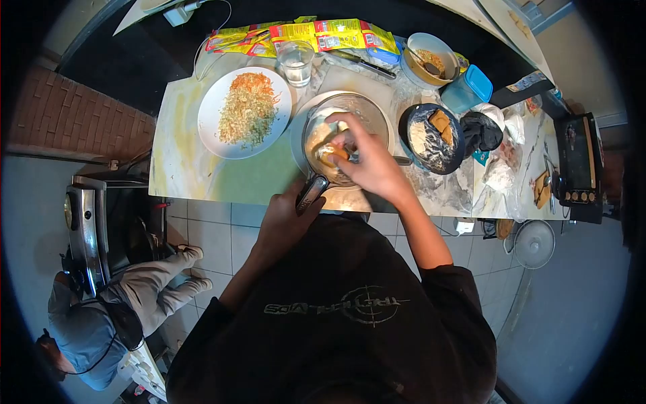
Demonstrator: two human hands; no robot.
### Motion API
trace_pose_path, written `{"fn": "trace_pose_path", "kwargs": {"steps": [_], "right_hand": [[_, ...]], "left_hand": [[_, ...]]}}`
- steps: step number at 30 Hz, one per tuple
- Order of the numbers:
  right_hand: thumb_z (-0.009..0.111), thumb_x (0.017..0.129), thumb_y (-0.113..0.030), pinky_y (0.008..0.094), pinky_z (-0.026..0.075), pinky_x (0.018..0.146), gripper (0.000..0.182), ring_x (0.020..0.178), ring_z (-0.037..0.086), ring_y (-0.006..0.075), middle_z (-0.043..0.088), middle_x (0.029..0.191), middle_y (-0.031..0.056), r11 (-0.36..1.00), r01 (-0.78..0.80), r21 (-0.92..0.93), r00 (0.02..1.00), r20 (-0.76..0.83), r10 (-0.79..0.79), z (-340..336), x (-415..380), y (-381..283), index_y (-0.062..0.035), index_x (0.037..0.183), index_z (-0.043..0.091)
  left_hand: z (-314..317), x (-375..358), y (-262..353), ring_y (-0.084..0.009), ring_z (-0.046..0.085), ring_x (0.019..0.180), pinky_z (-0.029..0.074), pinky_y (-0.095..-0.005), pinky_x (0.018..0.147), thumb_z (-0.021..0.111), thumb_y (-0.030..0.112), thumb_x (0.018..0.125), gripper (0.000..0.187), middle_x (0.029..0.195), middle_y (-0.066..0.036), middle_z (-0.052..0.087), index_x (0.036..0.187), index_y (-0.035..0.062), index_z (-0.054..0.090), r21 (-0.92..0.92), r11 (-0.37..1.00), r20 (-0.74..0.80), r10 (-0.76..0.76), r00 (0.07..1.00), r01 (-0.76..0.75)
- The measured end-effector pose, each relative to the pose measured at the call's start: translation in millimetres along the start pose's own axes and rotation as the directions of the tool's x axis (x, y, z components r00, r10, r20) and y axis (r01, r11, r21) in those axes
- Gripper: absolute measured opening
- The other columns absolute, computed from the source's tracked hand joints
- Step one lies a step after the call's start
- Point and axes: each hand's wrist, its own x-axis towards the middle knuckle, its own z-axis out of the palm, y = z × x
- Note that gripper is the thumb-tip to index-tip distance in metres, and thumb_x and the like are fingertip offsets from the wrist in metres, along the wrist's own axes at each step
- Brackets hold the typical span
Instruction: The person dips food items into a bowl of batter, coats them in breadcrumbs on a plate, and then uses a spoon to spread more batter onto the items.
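Note:
My left hand [282, 219] is wrapped round the black handle [311, 194] of a round mesh strainer [367, 111] near the table's front edge. The strainer rests over a white plate [298, 138]. My right hand [370, 161] reaches into the strainer from the right, its fingers bent around a golden-brown piece of food [331, 156] dusted with pale powder. Its exact kind I cannot tell. Left of the strainer lies a white plate [210, 138] heaped with shredded orange and pale chopped vegetables [249, 111]. To the right, a dark bowl [441, 166] holds white flour and brown pieces [441, 126].
Yellow-red packets [336, 35] line the back, with a glass [296, 64] and a knife [367, 65] before them. A bowl [429, 46], a blue-lidded container [471, 91], plastic bags [501, 168] and an oven [580, 161] stand right. A person [101, 316] is at the lower left.

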Motion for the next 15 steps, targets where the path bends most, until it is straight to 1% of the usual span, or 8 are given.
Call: {"fn": "trace_pose_path", "kwargs": {"steps": [2,3,5,8,9,11,12,15], "right_hand": [[0.069,0.084,-0.003,0.0358,0.05,0.083,0.05,0.089,0.065,0.0229,0.066,0.093,0.0099,0.976,0.128,0.175,0.985,-0.135,-0.105,0.1,0.9,9.8,-0.0134,0.126,0.044],[0.069,0.084,-0.003,0.0358,0.05,0.083,0.05,0.089,0.065,0.0229,0.066,0.093,0.0099,0.977,0.132,0.166,0.984,-0.137,-0.109,-1.6,2.9,11.1,-0.0134,0.126,0.044],[0.071,0.082,0.0,0.0294,0.049,0.081,0.052,0.087,0.06,0.0149,0.063,0.094,0.0071,0.966,0.09,0.243,0.983,-0.176,-0.047,-2.1,3.1,11.9,-0.0109,0.125,0.044],[0.069,0.083,0.003,0.0295,0.049,0.082,0.051,0.089,0.06,0.0143,0.062,0.094,0.0074,0.959,0.124,0.256,0.969,-0.239,-0.061,1.6,3.7,9.8,-0.0106,0.126,0.044],[0.069,0.083,0.003,0.0295,0.049,0.082,0.051,0.089,0.06,0.0143,0.062,0.094,0.0074,0.959,0.122,0.257,0.969,-0.24,-0.059,3.4,3.4,10.7,-0.0106,0.126,0.044],[0.067,0.083,0.002,0.0318,0.049,0.085,0.052,0.092,0.061,0.0191,0.062,0.096,0.0098,0.972,0.185,0.147,0.962,-0.229,-0.148,7.0,3.0,13.8,-0.0101,0.128,0.044],[0.067,0.083,0.002,0.0318,0.049,0.085,0.052,0.092,0.061,0.0191,0.062,0.096,0.0098,0.971,0.186,0.147,0.962,-0.23,-0.149,6.8,1.2,12.2,-0.0101,0.128,0.044],[0.067,0.083,0.001,0.0358,0.049,0.088,0.055,0.096,0.062,0.0279,0.061,0.098,0.0136,0.991,0.136,-0.009,0.978,-0.156,-0.135,5.6,-2.6,5.8,-0.0104,0.13,0.043]], "left_hand": [[-0.6,0.3,3.1,-0.0286,0.066,0.066,0.049,-0.0386,0.063,0.07,0.022,0.086,0.032,0.078,-0.019,0.067,0.103,-0.0035,0.059,-0.028,0.999,-0.006,-0.018,1.0,0.017],[-0.7,3.2,5.0,-0.0286,0.066,0.066,0.049,-0.0386,0.063,0.07,0.022,0.086,0.032,0.078,-0.019,0.067,0.103,-0.0035,0.059,-0.032,0.999,-0.009,-0.01,1.0,0.01],[-1.5,3.7,8.9,-0.0269,0.066,0.065,0.049,-0.0382,0.062,0.07,0.021,0.086,0.031,0.077,-0.019,0.067,0.1,-0.0037,0.059,-0.049,0.999,-0.012,-0.023,1.0,0.023],[1.0,4.3,3.0,-0.0249,0.066,0.065,0.048,-0.0378,0.061,0.07,0.021,0.086,0.03,0.077,-0.019,0.067,0.099,-0.0033,0.059,-0.034,0.999,-0.048,0.005,0.999,-0.006],[0.5,3.9,3.4,-0.0249,0.066,0.065,0.048,-0.0378,0.061,0.07,0.021,0.086,0.03,0.077,-0.019,0.067,0.099,-0.0033,0.059,-0.033,0.999,-0.047,0.004,0.999,-0.006],[-0.8,3.1,4.5,-0.0402,0.067,0.07,0.051,-0.0438,0.064,0.069,0.023,0.086,0.039,0.078,-0.025,0.067,0.11,-0.0058,0.057,-0.02,0.999,-0.018,0.037,0.999,-0.038],[-0.9,3.3,4.6,-0.0402,0.067,0.07,0.051,-0.0438,0.064,0.069,0.023,0.086,0.039,0.078,-0.025,0.067,0.11,-0.0058,0.057,-0.02,0.999,-0.019,0.038,0.999,-0.038],[-0.2,2.6,3.8,-0.0405,0.066,0.067,0.05,-0.0435,0.061,0.069,0.022,0.086,0.037,0.075,-0.025,0.066,0.107,-0.0061,0.057,-0.033,0.999,-0.011,0.001,1.0,-0.001]]}}
